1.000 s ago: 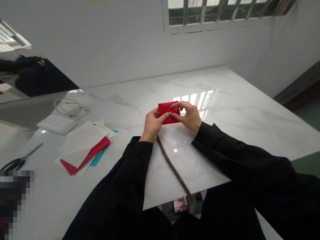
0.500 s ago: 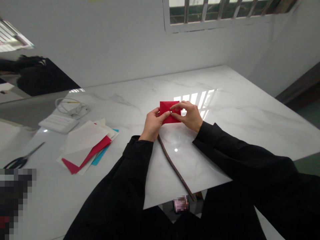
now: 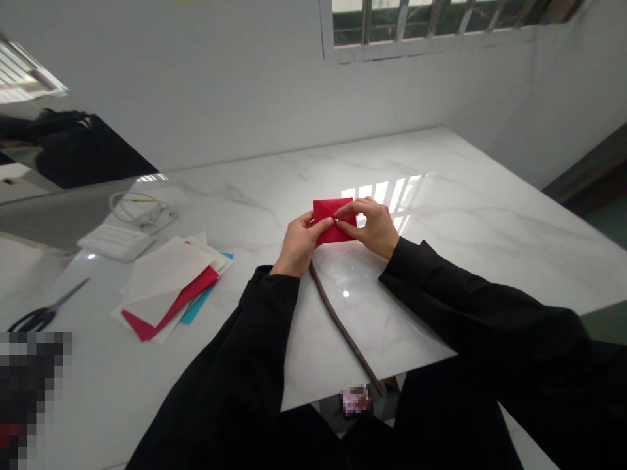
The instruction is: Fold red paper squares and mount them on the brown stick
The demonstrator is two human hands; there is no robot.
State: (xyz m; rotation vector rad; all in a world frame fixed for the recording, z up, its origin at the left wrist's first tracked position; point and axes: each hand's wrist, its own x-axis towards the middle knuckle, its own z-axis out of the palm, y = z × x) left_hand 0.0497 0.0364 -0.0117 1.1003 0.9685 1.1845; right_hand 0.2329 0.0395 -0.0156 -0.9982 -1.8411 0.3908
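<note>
Over the table, a red envelope-like folded paper (image 3: pixel 326 209) is held up between my hands. My left hand (image 3: pixel 298 241) grips its left side, with the thumb lying across the front. At the middle of the paper my right hand (image 3: pixel 376 225) pinches a small shiny piece (image 3: pixel 336 220) between thumb and forefinger, too small to name; the left thumb tip is close against it. Below the hands a thin brown stick (image 3: pixel 340 323) lies on the marble-patterned table (image 3: pixel 255 215), its near end sticking out past the front edge.
Left of my arm lies a loose pile of white, red and blue paper (image 3: pixel 166 274). Behind it are a flat white box (image 3: pixel 116 241) and a coiled white cable (image 3: pixel 159 213). Scissors (image 3: pixel 42 316) rest at the far left. A wall (image 3: pixel 235 98) borders the table's back.
Almost nothing differs. The red paper and both hands have shifted very slightly, with the same grip; the whole view has moved a little.
</note>
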